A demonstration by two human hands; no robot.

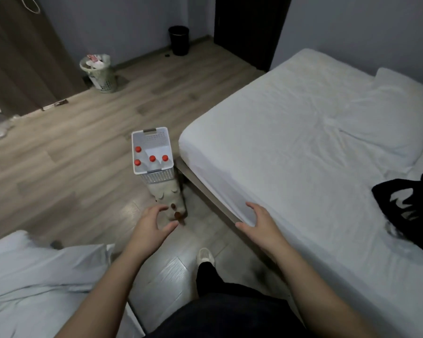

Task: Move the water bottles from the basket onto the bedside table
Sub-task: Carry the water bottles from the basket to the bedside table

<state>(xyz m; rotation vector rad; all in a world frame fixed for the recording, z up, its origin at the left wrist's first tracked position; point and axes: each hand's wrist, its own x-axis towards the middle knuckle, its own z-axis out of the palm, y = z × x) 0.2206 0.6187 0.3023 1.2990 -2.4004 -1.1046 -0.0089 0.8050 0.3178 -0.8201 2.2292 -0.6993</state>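
Note:
A white perforated basket (156,176) stands on a pale stool between two beds, at the centre of the head view. Inside it stand several clear water bottles with red caps (152,158). My left hand (152,222) hovers below the basket, in front of the stool, fingers apart and holding nothing. My right hand (257,220) is stretched out beside the edge of the right bed, also with fingers spread and nothing in it. No bedside table shows in this view.
A white bed (303,132) with a pillow and a black bag (410,211) fills the right. Another bed's white sheet (34,276) lies at lower left. A white waste basket (99,73) and a black bin (179,40) stand on the wooden floor farther back.

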